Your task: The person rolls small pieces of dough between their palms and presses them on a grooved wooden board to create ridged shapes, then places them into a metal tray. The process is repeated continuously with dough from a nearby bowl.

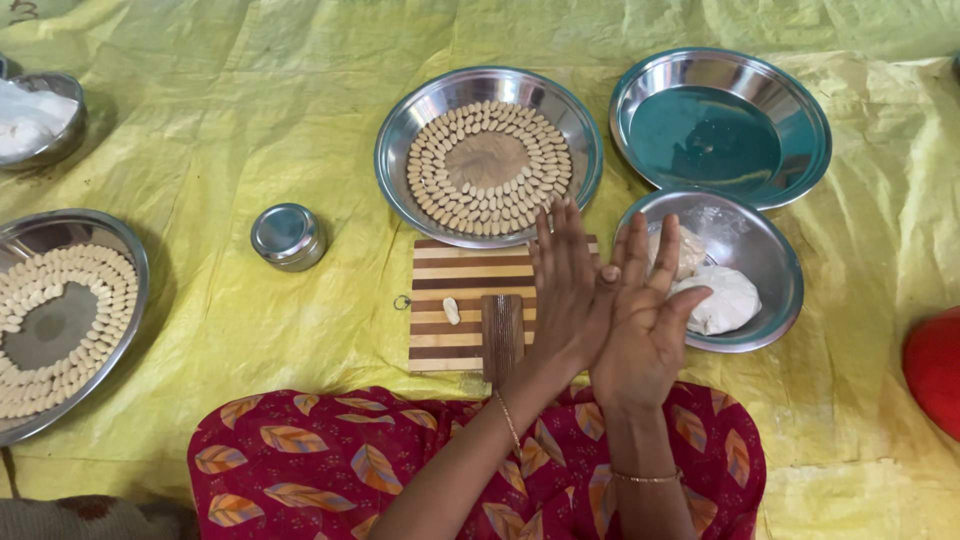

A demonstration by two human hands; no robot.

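A yellow plastic sheet covers the ground under everything, wrinkled and spread past every edge of the view. Below the wrists lies the person's lap in red cloth printed with leaves.

Beyond the fingertips, straight ahead, sits a round steel plate with small pale dough shells set in rings around a bare centre. Ahead and to the right of the fingertips is an empty steel plate. Far to the left of the fingers, a third steel plate carries the same ringed shells, cut off by the frame edge.

Just to the right of the right hand's fingers stands a steel bowl holding a white lump of dough; the thumb tip reaches over its rim.

Under and to the left of the fingers lies a striped wooden board, with a dark ridged wooden block on it near the left wrist and one small shaped dough piece to the left of that.

The left hand and right hand are raised over the board's right edge, palms pressed together, fingers straight and slightly spread. Whether any dough lies between the palms cannot be told.

A small lidded steel tin stands well to the left of the fingers.
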